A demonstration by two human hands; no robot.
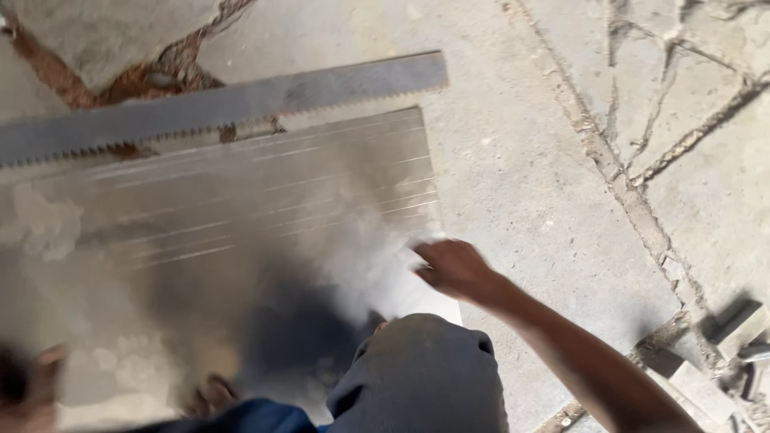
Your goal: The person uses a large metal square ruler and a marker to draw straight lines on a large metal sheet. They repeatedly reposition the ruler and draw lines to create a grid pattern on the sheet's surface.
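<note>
Right hand (455, 269) touches tile (241, 240), long axis left-right.

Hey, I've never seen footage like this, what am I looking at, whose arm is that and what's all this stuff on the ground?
This is one picture from a camera worn on a person's head, looking down at their own body and hands. No machine is involved. A large flat grey slab lies on a cracked concrete floor. A long toothed saw blade rests along the slab's far edge. The person's right hand touches the slab's right edge and seems to hold nothing. The left hand, at the lower left, is too blurred to judge. A bent knee in grey cloth shows at the bottom, and small blocks lie at the right.
</note>
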